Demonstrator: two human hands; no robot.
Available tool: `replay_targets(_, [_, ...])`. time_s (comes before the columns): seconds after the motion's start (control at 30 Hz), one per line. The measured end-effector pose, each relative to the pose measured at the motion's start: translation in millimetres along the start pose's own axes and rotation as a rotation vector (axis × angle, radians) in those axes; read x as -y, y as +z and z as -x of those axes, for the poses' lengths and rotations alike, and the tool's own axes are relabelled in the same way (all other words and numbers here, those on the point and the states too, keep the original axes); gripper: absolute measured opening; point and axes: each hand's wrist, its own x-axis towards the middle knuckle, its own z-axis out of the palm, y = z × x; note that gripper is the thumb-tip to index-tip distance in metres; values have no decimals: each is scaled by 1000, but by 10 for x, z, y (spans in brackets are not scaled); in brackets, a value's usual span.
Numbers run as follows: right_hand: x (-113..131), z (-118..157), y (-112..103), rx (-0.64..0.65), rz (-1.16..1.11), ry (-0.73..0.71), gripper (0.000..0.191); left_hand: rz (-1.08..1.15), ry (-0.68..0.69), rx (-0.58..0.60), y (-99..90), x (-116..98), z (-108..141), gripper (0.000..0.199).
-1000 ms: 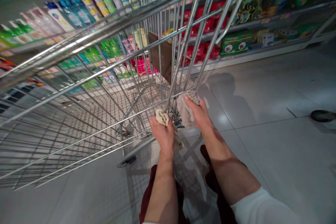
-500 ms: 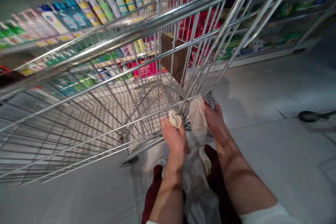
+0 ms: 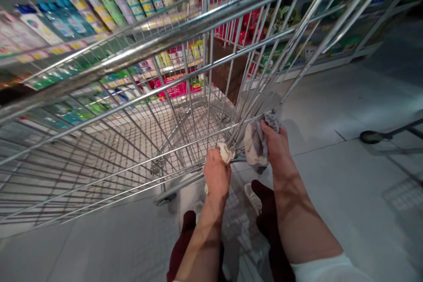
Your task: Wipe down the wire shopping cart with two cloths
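My left hand point(image 3: 217, 172) is closed around a crumpled cream cloth point(image 3: 226, 153), close to the lower rail of a metal shopping cart point(image 3: 185, 147). To its right, my right hand point(image 3: 276, 141) grips a grey and white cloth point(image 3: 256, 144), part of which hangs below the fingers. That cloth is beside the cart's lower right corner. Whether either cloth touches the wire is hard to tell. A brown panel point(image 3: 228, 70) is on the far side of the cart.
Behind the cart, a store shelf point(image 3: 79, 46) holds bottles and tubes, with a pink basket point(image 3: 176, 88) lower down. A black wheel point(image 3: 372, 137) of another cart stands on the floor at the right. My feet and legs are below my hands.
The view has shifted, and the shelf goods appear further left. My right hand and its cloth sit slightly further right, with more of the cloth's grey part showing. Both hands keep their hold.
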Motion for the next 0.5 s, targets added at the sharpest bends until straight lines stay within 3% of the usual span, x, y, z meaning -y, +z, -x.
replay_targets(0.13, [71, 31, -11, -107, -14, 2, 35, 175, 115, -48, 19, 45, 10, 25])
replay_targets(0.23, [90, 39, 1, -144, 16, -48, 34, 236, 124, -278, -15, 24, 14, 34])
replay_targets(0.33, [78, 40, 22, -135, 29, -81, 35, 192, 90, -547, -135, -20, -20, 32])
replay_targets(0.4, [67, 40, 31, -132, 29, -71, 35, 157, 33, -651, -231, -51, -59, 26])
replay_targets(0.5, [54, 35, 20, -120, 28, -57, 35, 115, -62, -710, -314, -103, -113, 27])
